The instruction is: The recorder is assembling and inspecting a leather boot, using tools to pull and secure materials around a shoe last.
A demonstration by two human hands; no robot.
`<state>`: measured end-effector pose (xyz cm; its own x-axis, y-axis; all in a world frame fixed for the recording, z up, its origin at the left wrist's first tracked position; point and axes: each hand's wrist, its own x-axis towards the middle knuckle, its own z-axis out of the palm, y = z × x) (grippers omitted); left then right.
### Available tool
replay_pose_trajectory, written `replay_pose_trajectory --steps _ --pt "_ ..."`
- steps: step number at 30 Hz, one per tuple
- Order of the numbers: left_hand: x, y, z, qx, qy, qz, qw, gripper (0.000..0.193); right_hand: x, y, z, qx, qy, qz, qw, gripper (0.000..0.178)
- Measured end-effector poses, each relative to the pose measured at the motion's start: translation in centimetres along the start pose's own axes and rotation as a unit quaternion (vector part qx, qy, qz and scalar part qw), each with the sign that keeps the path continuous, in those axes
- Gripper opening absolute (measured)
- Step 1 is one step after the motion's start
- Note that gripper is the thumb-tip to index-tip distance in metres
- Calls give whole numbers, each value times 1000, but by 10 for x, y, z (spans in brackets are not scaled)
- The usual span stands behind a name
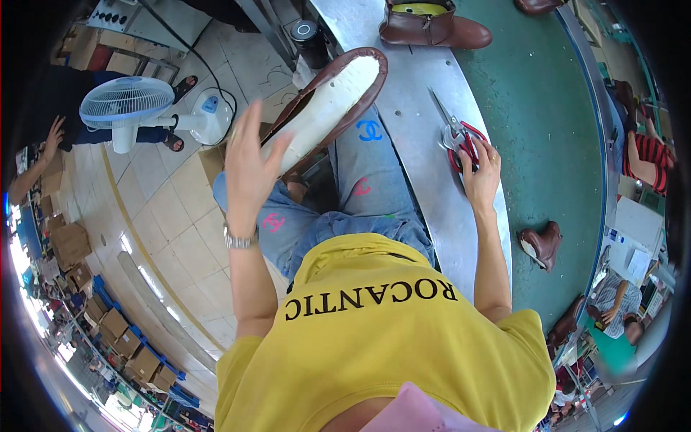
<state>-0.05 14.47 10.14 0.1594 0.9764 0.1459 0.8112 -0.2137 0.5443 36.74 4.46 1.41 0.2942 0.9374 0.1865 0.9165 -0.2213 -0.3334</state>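
Note:
A brown leather shoe upper (pixel 374 86) with a white insole (pixel 327 101) facing up is held by my left hand (pixel 248 162). My thumb lies against the near end of the insole, and the upper's front points away to the right. Over the metal bench, my right hand (pixel 482 176) has its fingers closed on the red handles of a pair of scissors (pixel 455 133). The blades point away and slightly left, lying on or just above the metal.
The metal bench top (pixel 425 180) runs along my right side beside a green conveyor belt (pixel 533 151). A brown boot (pixel 435 27) stands at its far end, another (pixel 541 245) on the belt. A white-blue fan (pixel 133 108) stands left. A dark cup (pixel 308 39) is far ahead.

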Motion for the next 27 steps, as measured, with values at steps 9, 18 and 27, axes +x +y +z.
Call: replay_pose_trajectory --steps 9,18,27 --pt "74 8 45 -125 -127 39 983 43 -40 1 0 -33 -58 9 998 49" --pt "65 20 69 43 16 65 997 30 -23 4 -43 388 -282 313 820 34" --pt "56 13 51 -77 -49 -5 996 35 36 -92 -77 436 -472 123 756 42"
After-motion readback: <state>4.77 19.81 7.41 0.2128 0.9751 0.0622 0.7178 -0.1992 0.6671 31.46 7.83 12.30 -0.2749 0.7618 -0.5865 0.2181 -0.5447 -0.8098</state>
